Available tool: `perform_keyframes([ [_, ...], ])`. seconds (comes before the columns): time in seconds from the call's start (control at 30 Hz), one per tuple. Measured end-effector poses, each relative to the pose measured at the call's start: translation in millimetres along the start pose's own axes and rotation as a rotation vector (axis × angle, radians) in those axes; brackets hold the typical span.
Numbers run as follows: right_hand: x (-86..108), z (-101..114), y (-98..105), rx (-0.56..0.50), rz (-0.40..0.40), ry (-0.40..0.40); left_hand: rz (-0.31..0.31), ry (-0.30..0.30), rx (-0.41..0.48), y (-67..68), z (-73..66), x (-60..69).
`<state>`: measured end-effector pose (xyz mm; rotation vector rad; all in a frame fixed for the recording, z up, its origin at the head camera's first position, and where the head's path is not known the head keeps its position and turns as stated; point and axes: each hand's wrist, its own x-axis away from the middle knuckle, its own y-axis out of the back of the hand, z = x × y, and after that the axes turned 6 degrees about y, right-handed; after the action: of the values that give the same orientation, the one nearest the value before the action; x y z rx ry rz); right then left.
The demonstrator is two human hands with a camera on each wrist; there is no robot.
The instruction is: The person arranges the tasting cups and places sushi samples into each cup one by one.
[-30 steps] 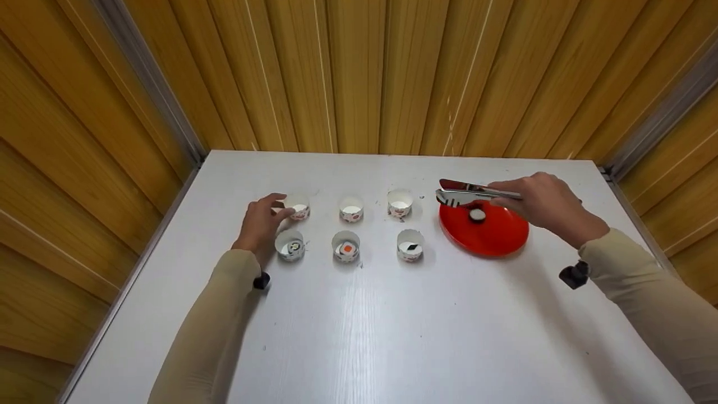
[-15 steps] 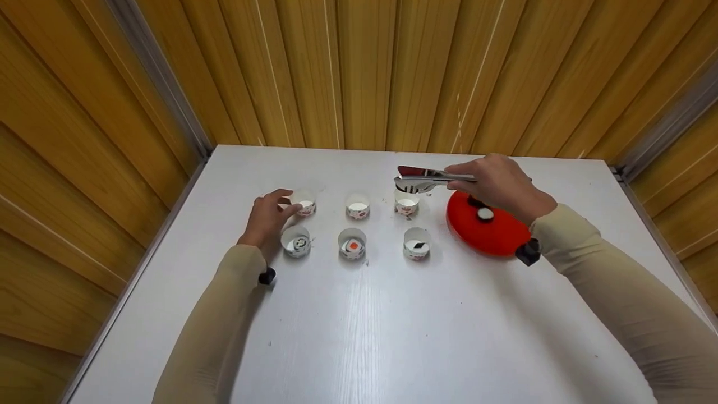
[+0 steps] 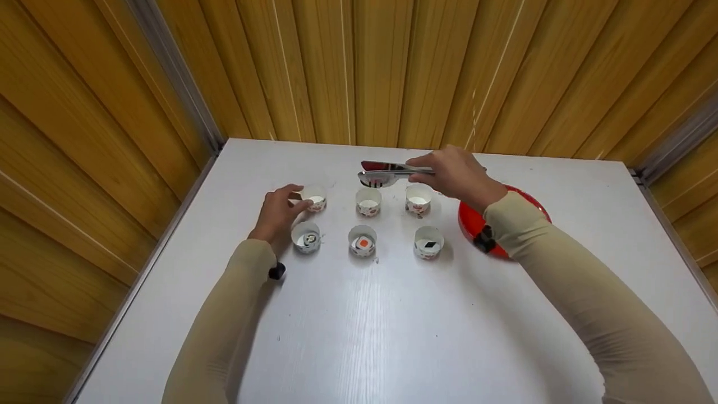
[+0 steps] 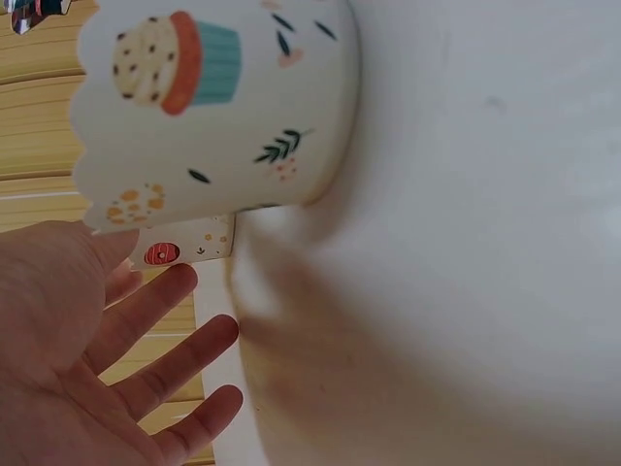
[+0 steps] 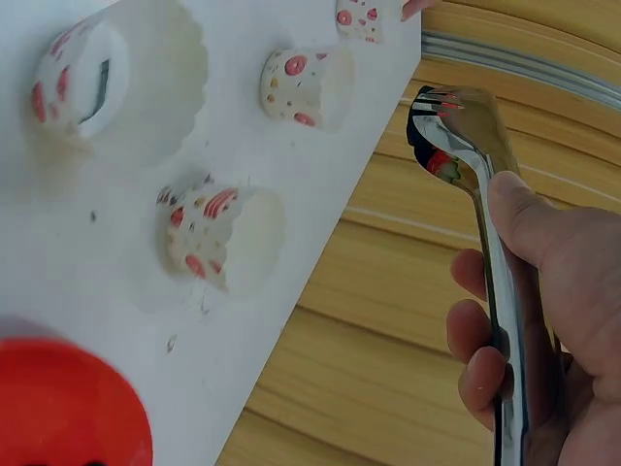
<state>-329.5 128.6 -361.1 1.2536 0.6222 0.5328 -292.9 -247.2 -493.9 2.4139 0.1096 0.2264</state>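
Observation:
In the head view, my left hand point(image 3: 279, 212) holds the back-left paper cup point(image 3: 316, 201) between thumb and index finger; its other fingers spread apart in the left wrist view. My right hand point(image 3: 453, 173) grips metal tongs point(image 3: 392, 171), raised above the back row near the middle cup point(image 3: 368, 203). Between the tongs' ends a dark piece point(image 5: 423, 136) shows, with a little red and green near it; its kind is unclear. The front-row cups point(image 3: 306, 242) hold small pieces, like sushi rolls, one with an orange centre point(image 3: 363, 243).
A red plate point(image 3: 468, 221) lies at the right, partly under my right forearm. Another paper cup point(image 3: 418, 202) stands back right, and one with a dark diamond-marked piece point(image 3: 430, 245) front right. Wood-look panels point(image 3: 381, 73) rise behind the white table point(image 3: 359, 331).
My right hand has carried the tongs left from over the red plate, past the back-right cup, towards the middle one. The left hand stays at the back-left cup. The head view has shifted slightly.

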Motion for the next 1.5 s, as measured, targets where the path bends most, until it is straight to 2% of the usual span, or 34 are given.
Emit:
perform_keyframes([
  [0.2,-21.5,13.9,-13.0,-0.013,-0.005,0.025,-0.013,-0.021,-0.013,-3.3,-3.0,1.6],
  [0.3,-29.9,20.7,-19.6,-0.031,-0.015,0.033,-0.012,-0.011,-0.018,-5.6,-6.3,1.2],
  [0.43,-39.4,28.9,-29.1,-0.049,-0.022,0.040,-0.002,0.009,-0.029,-8.1,-10.8,0.0],
  [0.63,-50.8,40.4,-42.4,-0.045,-0.019,0.040,0.010,-0.022,-0.030,-10.6,-15.1,1.1],
  [0.77,-57.0,45.6,-51.0,-0.049,-0.024,0.058,0.018,0.000,-0.014,-11.4,-18.7,3.2],
  [0.9,-60.4,48.2,-59.0,-0.063,-0.018,0.058,0.025,0.018,-0.003,-12.8,-20.5,4.8],
  [1.13,-62.9,52.7,-66.4,-0.055,0.014,0.036,0.012,-0.001,-0.014,-13.9,-18.9,3.8],
  [1.5,-61.7,55.2,-74.7,-0.054,-0.003,0.060,0.007,-0.013,-0.008,-18.7,-18.9,5.6],
])
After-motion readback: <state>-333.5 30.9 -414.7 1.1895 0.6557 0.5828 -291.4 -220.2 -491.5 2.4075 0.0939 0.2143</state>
